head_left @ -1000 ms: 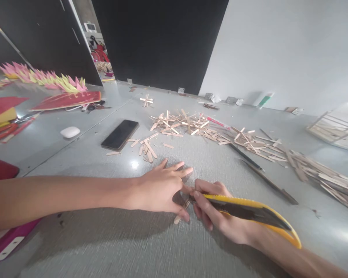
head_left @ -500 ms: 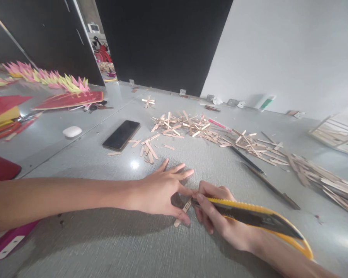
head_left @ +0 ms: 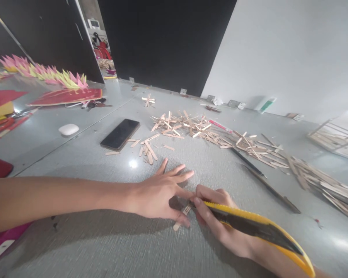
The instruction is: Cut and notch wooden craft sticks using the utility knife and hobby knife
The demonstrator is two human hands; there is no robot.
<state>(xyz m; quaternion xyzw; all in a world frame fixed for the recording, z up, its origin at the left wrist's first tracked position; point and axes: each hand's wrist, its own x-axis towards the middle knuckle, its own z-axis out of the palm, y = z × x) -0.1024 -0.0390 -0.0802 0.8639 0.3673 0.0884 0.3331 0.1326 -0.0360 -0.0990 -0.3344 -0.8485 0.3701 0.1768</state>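
My right hand [head_left: 220, 231] is wrapped around a yellow and black utility knife [head_left: 256, 227], its handle slanting back toward the lower right. The blade end reaches a wooden craft stick [head_left: 176, 226] lying on the grey surface. Over that stick lies my left hand [head_left: 159, 193], thumb and index finger pressing it down near its ends, the other fingers spread. The fingertips of both hands nearly meet. Most of the stick's upper end and the blade's tip are hidden by fingers.
Beyond my hands lies a pile of craft sticks [head_left: 185, 125], with a black phone [head_left: 120, 134] left of it. A dark pen [head_left: 249, 163] and a long thin dark strip [head_left: 274, 190] lie right. A white case [head_left: 69, 129] and a red board [head_left: 66, 97] lie left.
The knife's handle end has swung slightly lower and toward me. My left hand has stayed on the stick; the view has shifted a little.
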